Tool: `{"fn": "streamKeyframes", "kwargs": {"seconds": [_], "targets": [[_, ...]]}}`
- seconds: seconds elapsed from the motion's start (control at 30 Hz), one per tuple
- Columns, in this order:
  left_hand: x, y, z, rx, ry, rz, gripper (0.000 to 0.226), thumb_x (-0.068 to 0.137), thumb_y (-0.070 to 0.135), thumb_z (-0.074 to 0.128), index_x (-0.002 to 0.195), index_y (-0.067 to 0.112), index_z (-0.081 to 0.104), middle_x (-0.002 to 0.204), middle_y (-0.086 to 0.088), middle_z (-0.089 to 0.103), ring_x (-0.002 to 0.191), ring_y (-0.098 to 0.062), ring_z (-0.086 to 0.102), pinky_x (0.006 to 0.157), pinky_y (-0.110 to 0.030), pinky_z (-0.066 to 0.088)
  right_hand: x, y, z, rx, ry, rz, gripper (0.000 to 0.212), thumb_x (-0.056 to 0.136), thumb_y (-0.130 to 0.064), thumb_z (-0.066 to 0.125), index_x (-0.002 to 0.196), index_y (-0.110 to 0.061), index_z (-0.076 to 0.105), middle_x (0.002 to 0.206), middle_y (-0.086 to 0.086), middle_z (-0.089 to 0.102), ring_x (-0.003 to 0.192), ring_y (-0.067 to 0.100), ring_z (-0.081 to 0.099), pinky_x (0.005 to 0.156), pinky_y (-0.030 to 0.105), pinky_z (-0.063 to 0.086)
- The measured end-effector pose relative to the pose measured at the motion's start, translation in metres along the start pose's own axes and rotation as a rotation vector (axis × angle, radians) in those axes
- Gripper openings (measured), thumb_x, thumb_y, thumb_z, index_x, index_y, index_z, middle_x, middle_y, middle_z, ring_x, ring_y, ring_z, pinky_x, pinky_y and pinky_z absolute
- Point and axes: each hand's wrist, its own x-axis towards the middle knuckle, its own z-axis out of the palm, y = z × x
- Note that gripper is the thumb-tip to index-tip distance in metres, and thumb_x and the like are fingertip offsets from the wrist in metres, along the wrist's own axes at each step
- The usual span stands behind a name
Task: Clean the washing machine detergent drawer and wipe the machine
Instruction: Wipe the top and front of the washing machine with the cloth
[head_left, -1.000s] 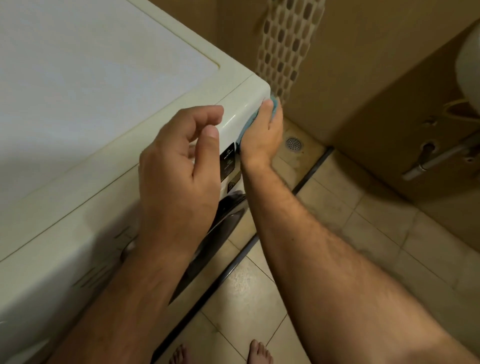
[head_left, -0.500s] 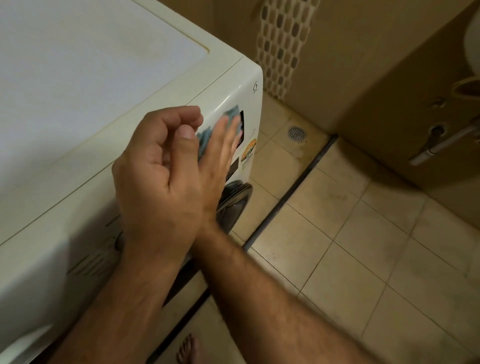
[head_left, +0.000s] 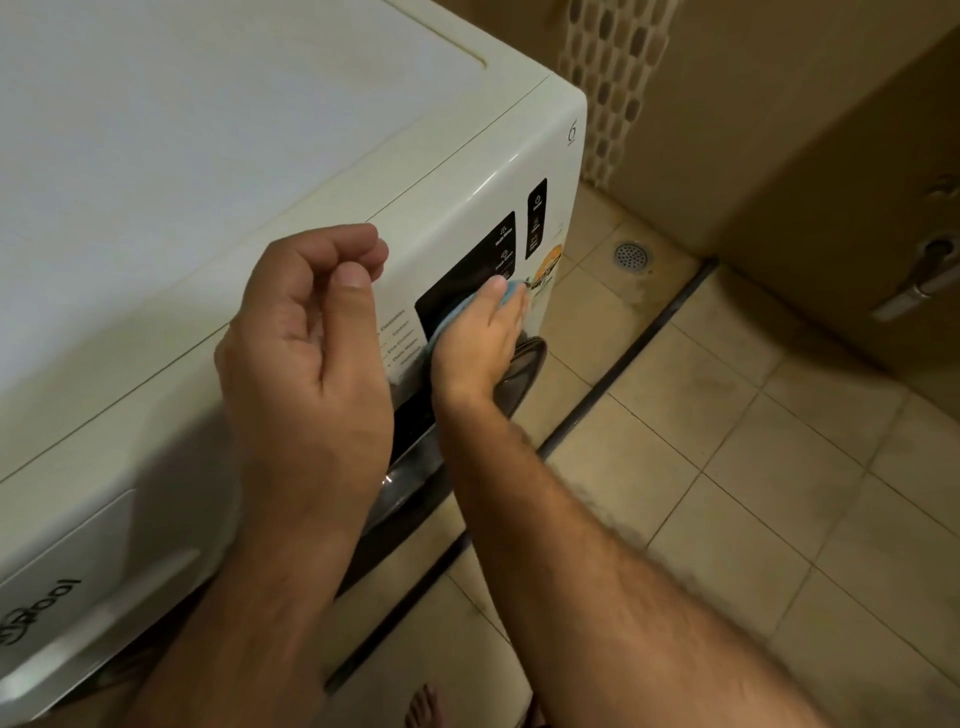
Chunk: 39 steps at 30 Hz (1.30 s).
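Observation:
A white front-loading washing machine (head_left: 218, 171) fills the left of the view. My right hand (head_left: 475, 343) presses a blue cloth (head_left: 457, 317) flat against the black display panel (head_left: 467, 275) on the machine's front. Most of the cloth is hidden under the palm. My left hand (head_left: 306, 364) hovers in front of the control panel with fingers curled loosely, holding nothing. The closed detergent drawer (head_left: 78, 597) with its recessed handle sits at the lower left. The dark door (head_left: 519, 369) shows below my right hand.
Beige tiled floor (head_left: 753, 493) spreads to the right, with a round drain (head_left: 631, 254) and a dark floor strip (head_left: 623, 358). A mosaic tile band (head_left: 613, 78) runs up the back wall. A metal pipe (head_left: 914, 291) sticks out at right. Bare toes (head_left: 423, 706) show at the bottom.
My right hand with the cloth swept from the machine's far front corner back across the control panel and now sits lower on the black display. The left hand stayed curled in place.

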Motion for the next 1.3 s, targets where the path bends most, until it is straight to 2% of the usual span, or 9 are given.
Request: {"fn": "streamKeyframes", "kwargs": {"seconds": [0.13, 0.27, 0.5, 0.6, 0.7, 0.8, 0.9, 1.03, 1.3], "targets": [[-0.008, -0.009, -0.013, -0.072, 0.014, -0.046, 0.02, 0.099, 0.013, 0.043, 0.109, 0.016, 0.061, 0.104, 0.003, 0.069, 0.102, -0.013, 0.067, 0.089, -0.041, 0.055, -0.046, 0.0, 0.008, 0.02, -0.072, -0.019, 0.063, 0.104, -0.051, 0.024, 0.158, -0.026, 0.005, 0.166, -0.007, 0.004, 0.151, 0.014, 0.01, 0.122, 0.044, 0.019], [-0.016, -0.006, -0.029, -0.074, 0.016, -0.033, 0.021, 0.1, 0.012, 0.042, 0.108, 0.021, 0.06, 0.103, 0.006, 0.068, 0.102, -0.012, 0.067, 0.088, -0.04, 0.056, -0.051, -0.014, 0.005, 0.068, -0.22, 0.07, 0.077, 0.088, -0.062, 0.03, 0.154, -0.025, 0.014, 0.164, 0.004, 0.013, 0.15, 0.023, 0.015, 0.12, 0.052, 0.022], [-0.016, -0.006, -0.055, -0.077, 0.074, -0.025, 0.021, 0.101, 0.012, 0.042, 0.111, 0.013, 0.06, 0.104, 0.006, 0.067, 0.102, -0.011, 0.067, 0.087, -0.03, 0.055, -0.109, -0.049, 0.016, -0.216, -0.195, -0.485, 0.065, 0.106, -0.038, 0.031, 0.157, -0.016, -0.003, 0.164, -0.003, -0.017, 0.15, 0.012, -0.017, 0.107, 0.01, -0.014], [-0.019, -0.009, -0.061, -0.11, 0.13, -0.05, 0.019, 0.1, 0.01, 0.043, 0.109, 0.011, 0.059, 0.101, 0.003, 0.066, 0.099, -0.009, 0.067, 0.086, -0.023, 0.054, -0.132, -0.02, 0.019, -0.373, -0.21, -0.735, 0.07, 0.099, -0.038, 0.032, 0.156, -0.006, 0.006, 0.165, 0.009, -0.007, 0.152, 0.026, -0.011, 0.123, 0.032, -0.001], [-0.028, -0.015, -0.075, -0.107, 0.193, -0.089, 0.018, 0.1, 0.012, 0.042, 0.107, 0.014, 0.058, 0.104, -0.004, 0.065, 0.1, -0.011, 0.065, 0.086, -0.022, 0.054, -0.149, -0.004, 0.024, -0.395, -0.186, -0.81, 0.068, 0.097, -0.034, 0.039, 0.153, -0.006, 0.013, 0.164, 0.015, 0.004, 0.152, 0.031, -0.006, 0.117, 0.062, 0.02], [-0.043, -0.02, -0.087, -0.077, 0.242, -0.118, 0.017, 0.101, 0.016, 0.041, 0.104, 0.023, 0.057, 0.105, -0.001, 0.065, 0.096, -0.009, 0.064, 0.083, -0.022, 0.053, -0.158, 0.02, 0.022, -0.364, -0.206, -0.926, 0.069, 0.097, -0.032, 0.045, 0.151, -0.01, 0.009, 0.163, 0.016, 0.009, 0.152, 0.033, -0.005, 0.121, 0.058, 0.008], [-0.055, -0.021, -0.095, -0.009, 0.288, -0.106, 0.017, 0.101, 0.018, 0.041, 0.107, 0.019, 0.057, 0.103, 0.0, 0.066, 0.093, -0.012, 0.065, 0.08, -0.024, 0.052, -0.163, 0.051, 0.017, -0.404, -0.293, -1.035, 0.102, 0.093, -0.028, 0.065, 0.154, -0.024, -0.017, 0.164, 0.004, -0.01, 0.151, 0.035, -0.009, 0.122, 0.047, -0.005], [-0.066, -0.024, -0.102, -0.006, 0.325, -0.096, 0.017, 0.1, 0.013, 0.042, 0.107, 0.019, 0.057, 0.1, -0.004, 0.066, 0.091, -0.016, 0.067, 0.078, -0.027, 0.053, -0.164, 0.094, 0.01, -0.444, -0.37, -1.086, 0.129, 0.08, -0.027, 0.082, 0.15, -0.031, -0.027, 0.159, -0.006, -0.03, 0.151, 0.038, -0.009, 0.122, 0.054, 0.004], [-0.086, -0.026, -0.109, 0.007, 0.318, -0.131, 0.022, 0.1, 0.014, 0.041, 0.103, 0.031, 0.056, 0.098, 0.001, 0.067, 0.091, -0.017, 0.067, 0.076, -0.034, 0.055, -0.156, 0.122, -0.012, -0.665, -0.39, -1.029, 0.116, 0.081, -0.002, 0.077, 0.155, -0.015, -0.011, 0.161, 0.001, -0.028, 0.152, 0.032, -0.005, 0.12, 0.049, 0.022]]}}
